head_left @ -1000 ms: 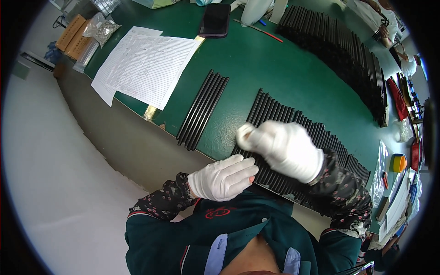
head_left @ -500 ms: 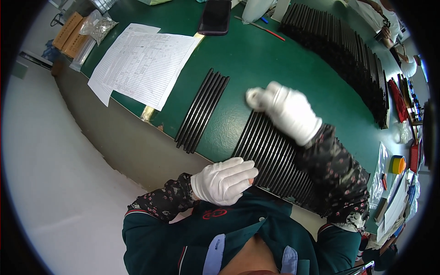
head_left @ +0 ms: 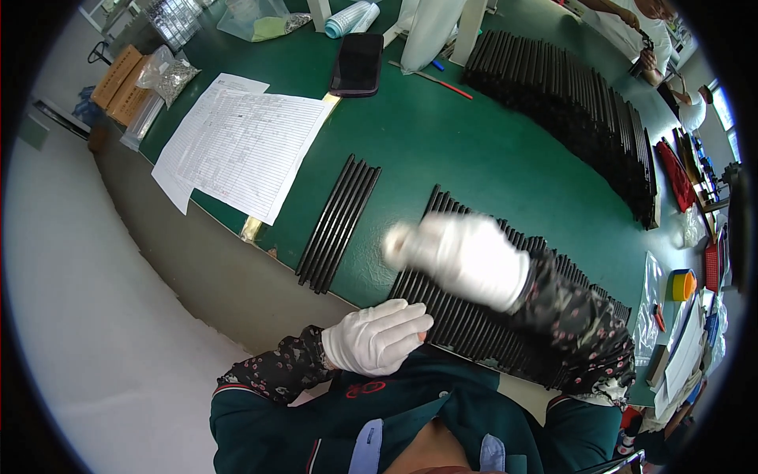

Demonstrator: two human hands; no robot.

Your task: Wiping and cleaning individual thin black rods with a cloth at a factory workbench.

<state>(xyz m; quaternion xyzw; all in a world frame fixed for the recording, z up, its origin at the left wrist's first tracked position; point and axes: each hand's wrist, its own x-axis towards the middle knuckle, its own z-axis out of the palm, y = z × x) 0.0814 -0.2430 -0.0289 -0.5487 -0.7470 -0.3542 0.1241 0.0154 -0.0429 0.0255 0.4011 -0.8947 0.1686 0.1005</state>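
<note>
My left hand [head_left: 377, 338], in a white glove, lies flat with its fingers stretched out. Its fingertips are at the near left corner of a wide row of black rods [head_left: 454, 312], placed side by side. Above the left part of that row is my right hand [head_left: 462, 257], also gloved in white and blurred by motion. Its fingers look curled together around a pale bunched end; what that is does not show clearly. The hand and sleeve hide part of the row. To the left, a smaller group of several black rods [head_left: 338, 225] lies apart on the green table [head_left: 426, 142].
Printed sheets [head_left: 237, 150] and a black phone [head_left: 357, 65] lie at the far left. A red pen [head_left: 450, 88] is near a large stack of black rods [head_left: 568, 110] at the back. Yellow tape [head_left: 682, 285] sits at right. Other people [head_left: 632, 35] are at the far right.
My right hand has moved left and nearer over the row, uncovering more of the rods' far ends. My left hand keeps its place by the corner. The view has tilted, showing more of the table's back.
</note>
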